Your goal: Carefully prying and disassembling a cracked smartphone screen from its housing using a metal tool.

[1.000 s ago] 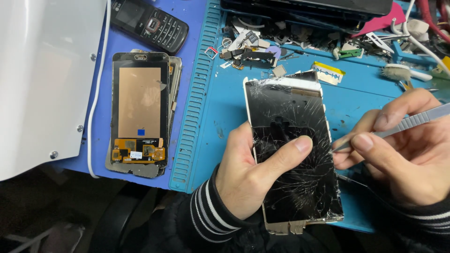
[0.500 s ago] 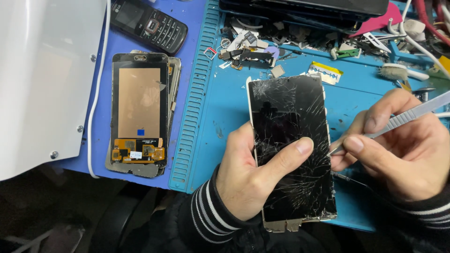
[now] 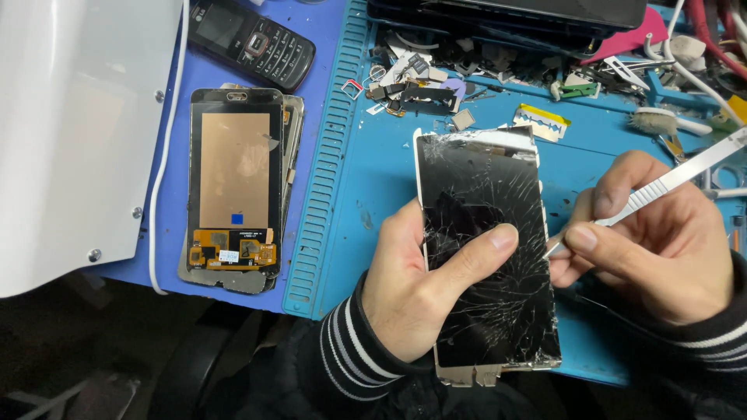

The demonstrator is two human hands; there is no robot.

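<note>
Two hands share what I see: my left hand (image 3: 420, 295) clamps the black cracked-glass phone screen (image 3: 486, 249), thumb across its face. My right hand (image 3: 661, 241) pinches flat silver metal tweezers (image 3: 669, 180), tip at the screen's right edge. Beyond the grip lies a yellow-wrapped razor blade (image 3: 541, 122); left, a copper-backed display panel (image 3: 233, 187).

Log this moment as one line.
left hand: grips cracked phone screen | right hand: metal tweezers at screen's right edge
</note>
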